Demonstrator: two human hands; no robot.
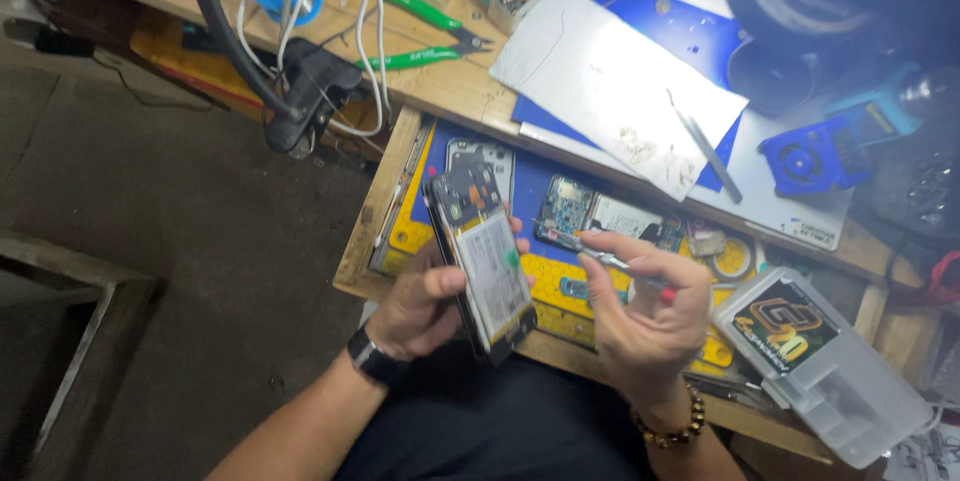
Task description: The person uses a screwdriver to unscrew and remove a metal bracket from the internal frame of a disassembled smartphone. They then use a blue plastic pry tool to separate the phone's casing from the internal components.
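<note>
The left hand (420,306) gripped an opened smartphone (480,256), back cover off and battery showing, thumb pressed across its lower edge. At three o'clock from it, the right hand (640,316) pinched a thin tool (600,253), probably a screwdriver, its tip toward the phone. A clear plastic parts box (825,366) lay further at three o'clock, green pliers (430,36) at twelve

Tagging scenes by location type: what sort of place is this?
Most likely a phone repair bench: the left hand holds an opened phone, the right hand a small screwdriver, with green-handled cutters on the wooden worktop.
</note>
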